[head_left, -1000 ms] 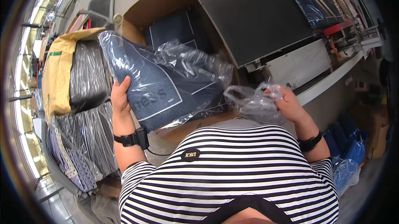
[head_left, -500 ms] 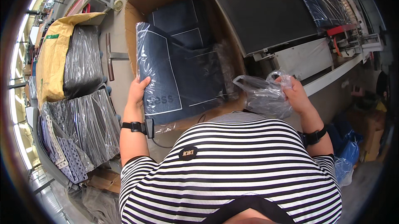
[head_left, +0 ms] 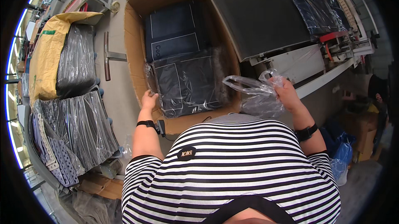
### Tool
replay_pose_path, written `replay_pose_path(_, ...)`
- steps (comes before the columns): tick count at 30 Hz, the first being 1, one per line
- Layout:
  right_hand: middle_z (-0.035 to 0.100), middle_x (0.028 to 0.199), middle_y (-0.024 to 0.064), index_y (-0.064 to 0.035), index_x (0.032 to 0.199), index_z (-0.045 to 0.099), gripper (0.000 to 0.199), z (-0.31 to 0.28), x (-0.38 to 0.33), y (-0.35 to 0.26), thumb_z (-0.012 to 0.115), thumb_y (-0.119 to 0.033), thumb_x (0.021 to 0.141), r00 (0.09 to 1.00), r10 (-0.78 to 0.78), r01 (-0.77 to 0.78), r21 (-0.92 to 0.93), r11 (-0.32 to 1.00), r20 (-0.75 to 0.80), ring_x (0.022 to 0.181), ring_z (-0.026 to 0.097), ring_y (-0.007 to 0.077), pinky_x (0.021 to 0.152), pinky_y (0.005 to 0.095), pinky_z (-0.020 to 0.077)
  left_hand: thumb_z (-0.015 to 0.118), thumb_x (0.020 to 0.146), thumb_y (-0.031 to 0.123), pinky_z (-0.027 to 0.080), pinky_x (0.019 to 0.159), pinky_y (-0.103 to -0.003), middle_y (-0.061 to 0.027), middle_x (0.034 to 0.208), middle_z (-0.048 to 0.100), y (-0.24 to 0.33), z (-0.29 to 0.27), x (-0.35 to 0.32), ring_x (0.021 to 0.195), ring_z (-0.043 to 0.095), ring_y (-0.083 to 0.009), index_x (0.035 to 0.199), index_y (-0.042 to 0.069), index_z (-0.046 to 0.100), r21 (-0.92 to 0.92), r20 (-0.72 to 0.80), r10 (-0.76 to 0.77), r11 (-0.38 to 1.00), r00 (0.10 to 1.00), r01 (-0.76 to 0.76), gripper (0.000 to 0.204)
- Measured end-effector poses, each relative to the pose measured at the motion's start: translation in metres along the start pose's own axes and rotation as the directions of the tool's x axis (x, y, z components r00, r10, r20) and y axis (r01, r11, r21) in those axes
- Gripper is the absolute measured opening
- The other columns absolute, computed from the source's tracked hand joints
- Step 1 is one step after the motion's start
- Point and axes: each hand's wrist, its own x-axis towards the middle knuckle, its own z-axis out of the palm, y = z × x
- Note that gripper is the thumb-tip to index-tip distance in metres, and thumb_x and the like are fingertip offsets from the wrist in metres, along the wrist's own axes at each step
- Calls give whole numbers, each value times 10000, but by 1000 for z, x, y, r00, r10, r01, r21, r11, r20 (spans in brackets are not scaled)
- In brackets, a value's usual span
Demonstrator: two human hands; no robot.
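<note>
A dark folded denim-like piece in clear plastic (head_left: 191, 84) lies flat in the near part of an open cardboard box (head_left: 134, 28). Pale lines run across it. Beyond it in the box is another dark blue piece (head_left: 172, 22) with similar lines. At the box's near left side, my left hand (head_left: 149, 100) has its fingers closed on the edge of the wrapped piece's plastic. To the right of the box, my right hand (head_left: 286, 93) grips a crumpled clear plastic bag (head_left: 262, 104), which hangs down beside the box's near right corner.
A black conveyor belt (head_left: 257, 20) runs along the box's right side, carrying wrapped dark pieces (head_left: 309, 10) at its far end. On the left stand a yellow sack (head_left: 45, 64) and stacks of plastic-wrapped goods (head_left: 79, 120). A metal T-shaped bar (head_left: 107, 55) stands near the box's left side.
My left hand has lowered the wrapped piece from a tilt over the box's left wall to flat inside it. My right hand still holds the clear bag, slightly further left.
</note>
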Motion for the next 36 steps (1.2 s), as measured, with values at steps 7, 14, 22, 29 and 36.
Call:
replay_pose_path(7,553,725,5,-42,1083,603,202,3,14,8,511,-103,914,997,-53,55,-31,998,55,611,491,100,545,258,407,726,806,268,481,917,-357,-231,1185,611,78,66,-44,1082,611,-308,1284,-30,512,70,462,157,975,873,-213,603)
replay_pose_path(14,631,852,183,6,1002,586,233,10,26,28,531,-200,910,930,-361,298,-438,848,-66,819,594,321,752,417,468,580,922,197,480,893,-335,-144,1142,632,280,128,-89,1041,602,-223,1225,1,566,-216,692,521,810,500,-544,361)
replay_pose_path(22,655,849,147,-11,1023,618,250,33,8,5,532,-205,891,908,-416,388,-261,884,-56,796,622,265,747,380,481,531,965,255,481,834,-308,-93,1017,633,403,201,-153,939,595,-174,1209,-21,553,-436,858,434,898,275,-56,369)
replay_pose_path(29,656,811,168,9,924,639,349,-7,-12,-16,652,-322,810,989,-114,140,-315,939,98,792,640,278,738,405,489,544,940,185,405,643,-283,3,783,540,401,220,-163,735,477,-100,971,18,621,-414,722,488,873,491,-258,186)
replay_pose_path(36,592,882,79,-5,1122,537,387,-35,19,11,648,-265,857,931,30,237,667,706,-363,750,569,209,667,368,477,531,948,172,394,632,-284,9,726,537,411,197,-168,696,474,-104,919,22,624,-499,538,702,711,467,-495,179)
